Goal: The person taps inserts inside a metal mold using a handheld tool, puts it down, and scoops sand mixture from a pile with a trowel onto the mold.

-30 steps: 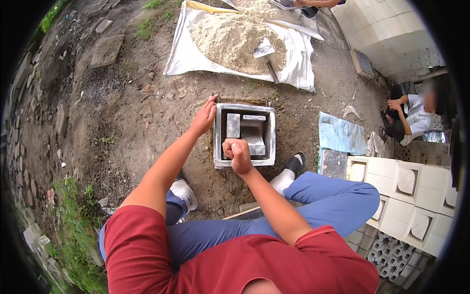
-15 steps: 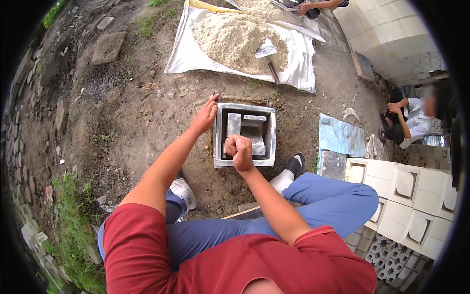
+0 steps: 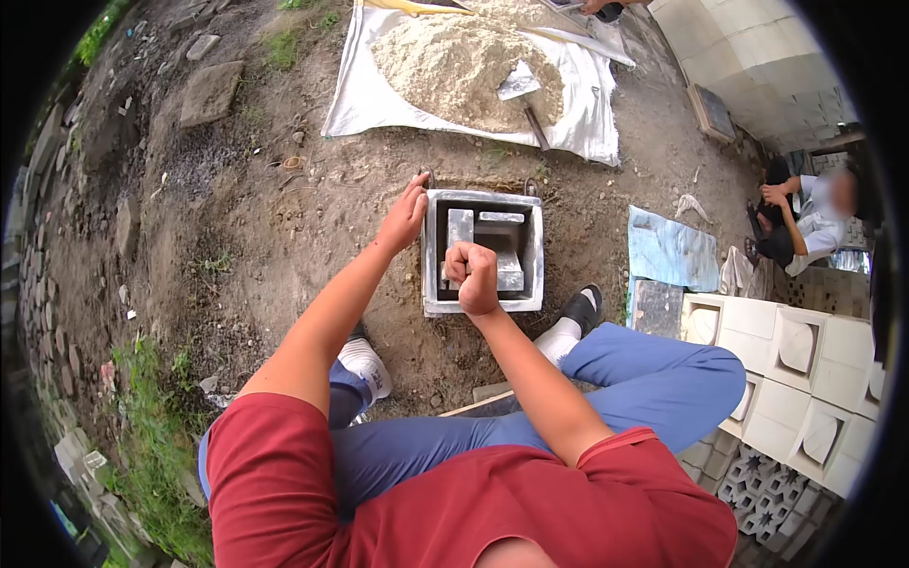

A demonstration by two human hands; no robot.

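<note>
A square metal mould [image 3: 535, 256] sits on the dirt between my feet, with grey metal blocks [image 3: 460, 227] inside it. My left hand [image 3: 405, 216] lies against the mould's upper left corner, fingers stretched out beside a small metal loop. Over the lower left part of the mould is my right hand [image 3: 473, 275], closed in a fist. The fist hides part of the inner blocks, and whether it touches them cannot be made out. Whatever the curled fingers may hold is hidden.
Beyond the mould, a white sheet [image 3: 355, 95] bears a heap of pale sand [image 3: 436, 71] and a trowel [image 3: 520, 81]. Pale cast blocks [image 3: 748, 331] stand at the right near a blue sheet [image 3: 672, 248]. A seated person [image 3: 819, 227] is at the far right; another person's hand shows at the top.
The view has shifted slightly, so the mould appears a little further right and higher. My right fist has risen slightly over the mould. My left hand stays at its corner.
</note>
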